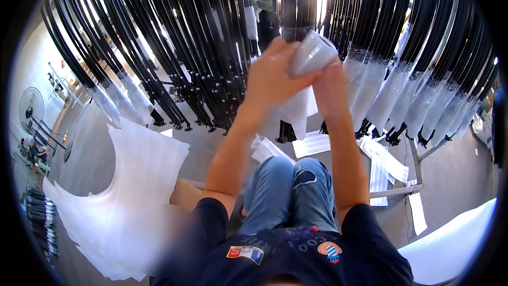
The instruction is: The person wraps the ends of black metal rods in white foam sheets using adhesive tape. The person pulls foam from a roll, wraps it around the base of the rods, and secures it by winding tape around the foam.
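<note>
Up in front of me, a roll of clear, shiny tape or film (313, 55) sits between my two hands. My left hand (271, 77) grips its left side, with the thumb along the lower edge. The fingers of my right hand (330, 87) are closed at the roll's lower right, partly hidden and smeared by motion. Right behind my hands hangs a bunch of black metal bars (296, 5). A white foam wrap (295, 111) surrounds its lower part, with the dark bar ends poking out below.
Wrapped black bar bundles (383, 92) hang to the right, and bare black bars (201, 69) to the left. White foam sheets (127, 180) spread at my left. Foam strips (378, 175) lie on the floor near a metal rail (397, 191). A standing fan (33, 111) is far left.
</note>
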{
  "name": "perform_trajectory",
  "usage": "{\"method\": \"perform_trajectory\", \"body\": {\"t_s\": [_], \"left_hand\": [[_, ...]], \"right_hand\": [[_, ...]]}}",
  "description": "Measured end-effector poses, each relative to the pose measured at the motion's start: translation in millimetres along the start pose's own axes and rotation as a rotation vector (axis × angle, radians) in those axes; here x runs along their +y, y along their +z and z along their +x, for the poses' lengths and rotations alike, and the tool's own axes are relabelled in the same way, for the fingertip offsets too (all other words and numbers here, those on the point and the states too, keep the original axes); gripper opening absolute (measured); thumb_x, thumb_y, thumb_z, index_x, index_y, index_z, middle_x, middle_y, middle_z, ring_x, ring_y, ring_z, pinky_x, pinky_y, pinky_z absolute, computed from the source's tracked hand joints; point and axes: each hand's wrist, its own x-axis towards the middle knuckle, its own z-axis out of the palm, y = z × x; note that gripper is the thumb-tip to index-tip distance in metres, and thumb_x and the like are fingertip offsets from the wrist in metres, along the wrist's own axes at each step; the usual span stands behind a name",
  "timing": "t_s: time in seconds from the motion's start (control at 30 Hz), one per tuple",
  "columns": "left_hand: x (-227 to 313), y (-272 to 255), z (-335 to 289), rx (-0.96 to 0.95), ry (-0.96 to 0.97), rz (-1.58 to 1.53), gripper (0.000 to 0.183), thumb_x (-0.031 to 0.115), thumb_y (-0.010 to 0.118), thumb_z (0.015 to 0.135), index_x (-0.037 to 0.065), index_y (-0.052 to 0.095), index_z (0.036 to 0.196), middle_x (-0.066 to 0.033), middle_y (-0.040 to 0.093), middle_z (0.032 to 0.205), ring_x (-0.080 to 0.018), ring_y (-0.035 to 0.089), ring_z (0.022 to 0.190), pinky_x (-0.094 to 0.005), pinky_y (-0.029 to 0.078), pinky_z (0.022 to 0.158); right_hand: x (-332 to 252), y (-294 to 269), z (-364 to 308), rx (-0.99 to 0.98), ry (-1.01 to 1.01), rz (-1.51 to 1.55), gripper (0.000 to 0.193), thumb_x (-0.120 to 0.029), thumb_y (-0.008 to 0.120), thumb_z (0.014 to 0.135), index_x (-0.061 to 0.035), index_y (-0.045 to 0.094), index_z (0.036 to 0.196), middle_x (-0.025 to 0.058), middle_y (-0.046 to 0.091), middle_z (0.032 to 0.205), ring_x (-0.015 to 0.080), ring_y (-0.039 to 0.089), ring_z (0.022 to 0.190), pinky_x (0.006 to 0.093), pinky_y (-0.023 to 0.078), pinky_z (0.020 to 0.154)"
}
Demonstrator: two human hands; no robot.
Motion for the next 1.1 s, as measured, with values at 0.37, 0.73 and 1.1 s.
{"method": "perform_trajectory", "body": {"t_s": [0.37,0.73,1.1], "left_hand": [[-36,28,46,-0.097,-0.238,-1.008,0.030,0.029,0.057,0.082,0.000,0.059,0.093,-0.0065,0.062,0.083,-0.0114,0.058,0.071,-0.0244,0.046,0.065],[-43,34,50,-0.088,-0.327,-1.257,0.027,0.027,0.060,0.079,0.000,0.060,0.083,-0.0050,0.061,0.077,-0.0102,0.056,0.067,-0.0246,0.045,0.060],[-12,-28,29,0.113,-0.082,0.211,0.035,0.027,0.057,0.081,0.002,0.053,0.104,-0.0131,0.050,0.090,-0.0218,0.054,0.082,-0.0338,0.045,0.076]], "right_hand": [[-29,-16,16,0.041,0.074,-0.265,0.036,-0.015,0.069,0.066,0.0011,0.055,0.095,0.0059,0.058,0.079,0.0117,0.056,0.070,0.0257,0.045,0.063],[47,-57,98,-0.101,0.116,-0.137,0.026,-0.018,0.066,0.070,0.0000,0.058,0.088,0.0053,0.058,0.075,0.0113,0.055,0.063,0.0242,0.043,0.056],[63,-9,97,-0.509,0.453,0.188,0.028,-0.020,0.063,0.075,-0.0004,0.059,0.096,0.0085,0.061,0.081,0.0122,0.060,0.060,0.0208,0.049,0.048]]}}
